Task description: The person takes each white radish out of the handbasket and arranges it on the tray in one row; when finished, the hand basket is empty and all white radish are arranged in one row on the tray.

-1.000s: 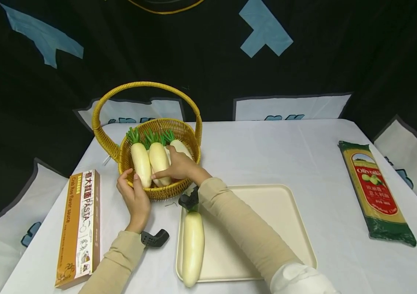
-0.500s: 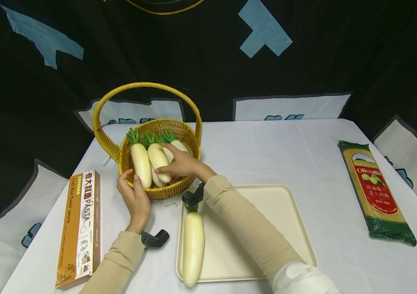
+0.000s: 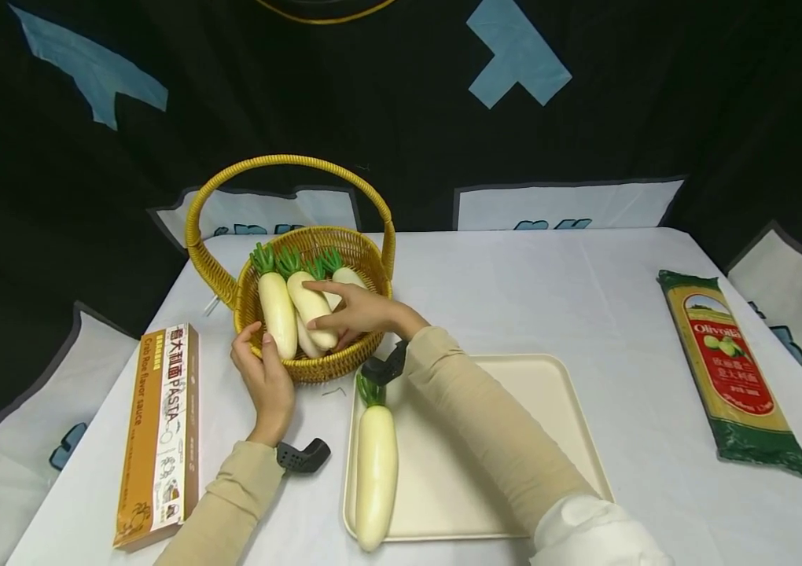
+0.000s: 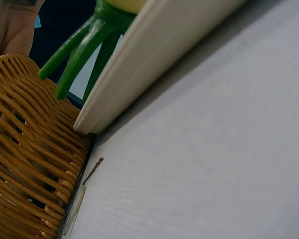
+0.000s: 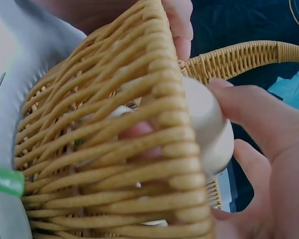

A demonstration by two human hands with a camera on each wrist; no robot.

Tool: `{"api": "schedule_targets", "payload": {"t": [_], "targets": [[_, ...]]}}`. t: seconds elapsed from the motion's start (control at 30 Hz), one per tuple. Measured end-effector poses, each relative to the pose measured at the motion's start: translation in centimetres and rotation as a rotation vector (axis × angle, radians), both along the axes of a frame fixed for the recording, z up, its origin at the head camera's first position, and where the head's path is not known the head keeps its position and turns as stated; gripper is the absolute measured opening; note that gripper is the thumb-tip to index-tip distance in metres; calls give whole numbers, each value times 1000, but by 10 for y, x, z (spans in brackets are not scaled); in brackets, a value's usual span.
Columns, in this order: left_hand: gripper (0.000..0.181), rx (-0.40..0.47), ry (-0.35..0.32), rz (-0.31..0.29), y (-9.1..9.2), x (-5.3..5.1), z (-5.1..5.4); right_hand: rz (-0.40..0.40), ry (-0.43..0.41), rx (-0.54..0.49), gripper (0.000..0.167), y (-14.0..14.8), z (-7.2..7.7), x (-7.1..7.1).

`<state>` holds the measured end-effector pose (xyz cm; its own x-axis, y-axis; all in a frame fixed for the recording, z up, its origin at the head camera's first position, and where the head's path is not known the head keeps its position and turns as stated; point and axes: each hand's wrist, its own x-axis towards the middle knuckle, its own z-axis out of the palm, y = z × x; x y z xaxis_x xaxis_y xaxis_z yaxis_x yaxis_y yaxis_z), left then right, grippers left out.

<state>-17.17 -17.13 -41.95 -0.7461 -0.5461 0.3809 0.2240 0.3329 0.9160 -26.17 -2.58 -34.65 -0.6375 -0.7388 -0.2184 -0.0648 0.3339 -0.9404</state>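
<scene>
The wicker basket (image 3: 330,365) holds several white radishes with green tops. My left hand (image 3: 266,389) grips its near left rim, fingers over the edge. Inside, my right hand (image 3: 366,310) has thumb and fingers around a white radish (image 3: 309,295), which leans beside another radish (image 3: 277,314). The right wrist view shows the right thumb and fingers (image 5: 269,129) against the pale radish (image 5: 204,112) behind the woven wall (image 5: 114,149); some fingertips are partly hidden. One more radish (image 3: 376,479) lies along the left edge of the beige tray (image 3: 472,472).
A pasta box (image 3: 160,440) lies left of the basket. At the far right is a green and yellow pasta packet (image 3: 733,373). The basket's tall handle (image 3: 288,159) arches over its back. A small twig-like piece (image 4: 92,171) lies beside the basket base.
My right hand has shifted slightly right within the basket, and the radish at its fingers has tilted, its lower end moving right. The left hand keeps its place on the rim.
</scene>
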Motion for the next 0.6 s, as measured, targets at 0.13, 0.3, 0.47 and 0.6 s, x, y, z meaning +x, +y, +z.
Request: {"api": "schedule_targets", "payload": {"t": [0.13, 0.3, 0.47, 0.6], "targets": [[33, -5, -1, 5, -1, -1, -1, -15, -63, -47, 68, 0, 0, -1], [34, -11, 5, 14, -5, -3, -6, -44, -116, -137, 67, 4, 0, 1], [33, -2, 0, 5, -5, -2, -7, -87, -174, -284, 68, 12, -1, 9], [33, -1, -2, -6, -6, -4, -7, -128, -190, -361, 67, 21, 0, 22]]}}
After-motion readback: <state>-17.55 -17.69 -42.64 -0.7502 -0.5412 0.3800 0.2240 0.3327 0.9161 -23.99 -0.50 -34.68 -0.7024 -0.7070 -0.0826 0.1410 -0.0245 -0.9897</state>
